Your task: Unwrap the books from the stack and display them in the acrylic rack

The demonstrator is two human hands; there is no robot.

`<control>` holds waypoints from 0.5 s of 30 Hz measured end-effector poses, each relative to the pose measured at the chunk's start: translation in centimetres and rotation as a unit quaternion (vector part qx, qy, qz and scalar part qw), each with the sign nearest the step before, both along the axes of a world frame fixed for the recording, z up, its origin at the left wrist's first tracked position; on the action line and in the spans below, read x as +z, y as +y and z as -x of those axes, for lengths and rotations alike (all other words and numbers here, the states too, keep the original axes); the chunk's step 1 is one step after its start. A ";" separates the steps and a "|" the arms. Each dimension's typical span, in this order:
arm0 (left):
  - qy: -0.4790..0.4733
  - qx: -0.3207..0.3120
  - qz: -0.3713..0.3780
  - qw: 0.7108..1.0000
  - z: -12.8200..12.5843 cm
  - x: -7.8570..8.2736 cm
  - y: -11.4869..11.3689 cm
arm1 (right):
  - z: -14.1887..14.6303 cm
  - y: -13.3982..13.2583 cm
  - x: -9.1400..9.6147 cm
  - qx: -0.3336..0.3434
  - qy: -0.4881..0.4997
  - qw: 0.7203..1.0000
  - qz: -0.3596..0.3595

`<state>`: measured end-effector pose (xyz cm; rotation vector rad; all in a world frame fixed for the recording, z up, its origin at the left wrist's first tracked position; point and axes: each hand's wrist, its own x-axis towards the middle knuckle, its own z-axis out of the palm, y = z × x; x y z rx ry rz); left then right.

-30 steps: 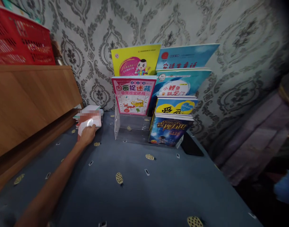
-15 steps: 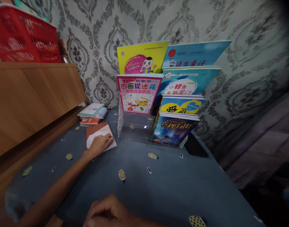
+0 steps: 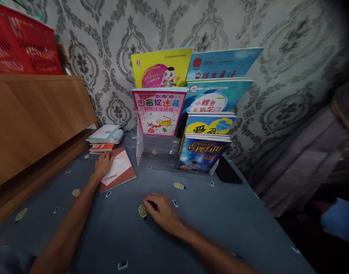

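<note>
My left hand [image 3: 102, 164] lies on the left edge of the brown booklet [image 3: 120, 171], grip spread, clamping nothing. My right hand [image 3: 163, 211] rests empty, loosely curled, on the desk [image 3: 214, 220]. The brown booklet lies flat beside the clear stand [image 3: 160, 153], its long axis running roughly away from me toward the wall [image 3: 277, 57]. I'd press evenly so it doesn't twist.

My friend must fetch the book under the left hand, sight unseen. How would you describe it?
Find the clear stand of children's books against the patterned wall. Left of its foot, one book lies flat on the blue-grey cloth under the left hand. Unlike the stack behind it, it lies alone, reddish-brown with a white panel.
</note>
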<state>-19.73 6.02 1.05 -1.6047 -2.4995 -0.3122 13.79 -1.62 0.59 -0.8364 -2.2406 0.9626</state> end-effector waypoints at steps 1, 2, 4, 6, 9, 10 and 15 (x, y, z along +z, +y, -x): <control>-0.002 -0.001 0.002 1.000 0.1 -0.1 0.0 | 0.1 -0.1 0.0 0.003 -0.001 1.000 -0.002; -0.004 -0.003 0.004 1.000 0.1 -0.2 0.0 | 0.1 -0.1 0.0 0.006 -0.001 1.000 -0.005; -0.007 -0.006 0.009 1.000 0.1 -0.2 0.0 | 0.2 -0.2 0.1 0.004 0.002 1.000 -0.005; -0.006 -0.005 0.009 1.000 0.0 -0.3 -0.1 | 0.3 -0.2 0.1 -0.001 0.005 1.000 -0.001; 0.004 -0.008 0.010 1.000 -0.4 -0.3 -0.5 | 0.2 -0.1 0.1 -0.007 0.012 1.000 0.009; 0.009 -0.013 0.014 1.000 -0.6 -0.3 -0.8 | 0.2 -0.1 0.1 -0.010 0.013 1.000 0.011; 0.030 -0.029 0.039 0.998 -2.1 0.0 -2.4 | 0.0 -0.2 0.2 -0.029 0.023 0.999 0.015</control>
